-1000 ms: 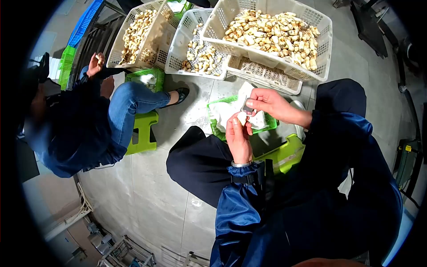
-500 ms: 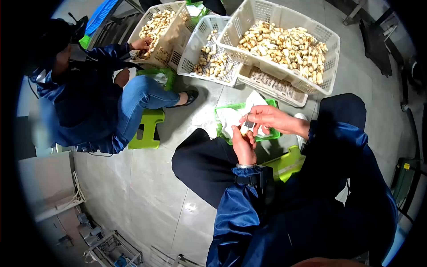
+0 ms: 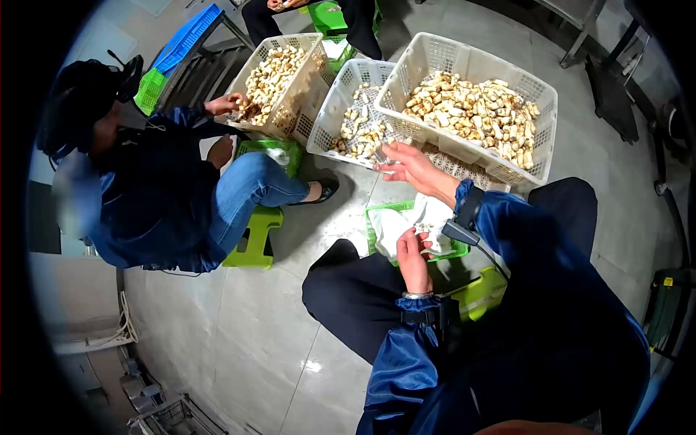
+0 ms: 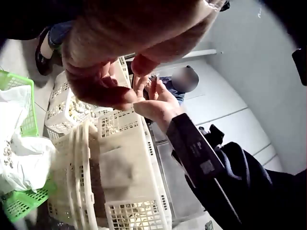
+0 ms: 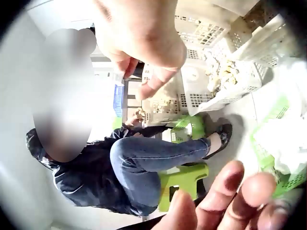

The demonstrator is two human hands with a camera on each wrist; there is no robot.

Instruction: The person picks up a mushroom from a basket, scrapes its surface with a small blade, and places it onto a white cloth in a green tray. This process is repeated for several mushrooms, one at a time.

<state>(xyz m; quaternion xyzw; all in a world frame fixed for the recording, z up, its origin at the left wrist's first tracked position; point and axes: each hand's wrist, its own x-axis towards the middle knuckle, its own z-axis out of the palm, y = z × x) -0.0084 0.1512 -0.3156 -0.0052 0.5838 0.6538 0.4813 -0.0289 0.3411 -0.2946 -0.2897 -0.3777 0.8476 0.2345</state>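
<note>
Over the near edge of the small white basket (image 3: 322, 138), my right hand (image 3: 417, 170) pinches a small metallic piece (image 3: 380, 155) between thumb and fingers. The right wrist view also shows this hand (image 5: 144, 43) in a pinch. My left hand (image 3: 415, 267) is beside the white cloth or bag (image 3: 391, 228) in the green basket (image 3: 373, 217), its fingers loosely bent with nothing visible in them. In the right wrist view, that hand's fingers (image 5: 218, 191) are spread and bare. Pale mushroom-like pieces (image 3: 359, 130) lie in the small white basket.
A large crate (image 3: 547, 138) of similar pieces stands at the right, another crate (image 3: 317, 54) at the left. A person in jeans (image 3: 254, 181) sits left on a green stool (image 3: 254, 243), one hand at that crate. Another person's legs (image 3: 362, 32) are behind.
My right hand has moved away from my left, toward the small white basket. The pale piece is no longer seen at my left fingers. The seated person's hand has reached to the left crate.
</note>
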